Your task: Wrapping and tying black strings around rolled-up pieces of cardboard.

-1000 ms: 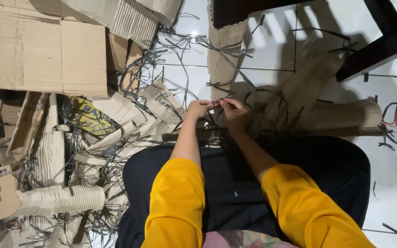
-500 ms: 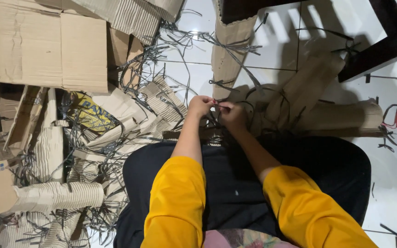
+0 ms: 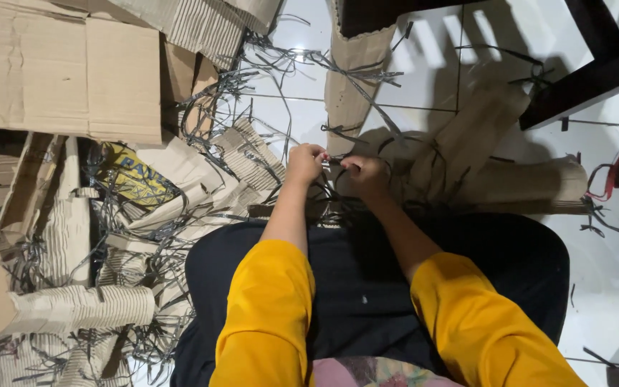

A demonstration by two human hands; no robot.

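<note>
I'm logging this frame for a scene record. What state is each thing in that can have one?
Left hand: closed, pinching a small thing; what it is cannot be told.
Right hand: closed on the same spot.
Large cardboard box: flattened, lying on the pile.
Corrugated cardboard roll: rolled up, lying on its side.
Grey strips: loose, tangled over the floor.

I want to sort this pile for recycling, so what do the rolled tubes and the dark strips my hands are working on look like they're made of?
The rolled tubes look like single-face corrugated cardboard: matte tan with fine ribs. The dark strips look like thin flat plastic strapping, grey and slightly shiny, though paper is possible. Left hand and right hand pinch one.
</note>
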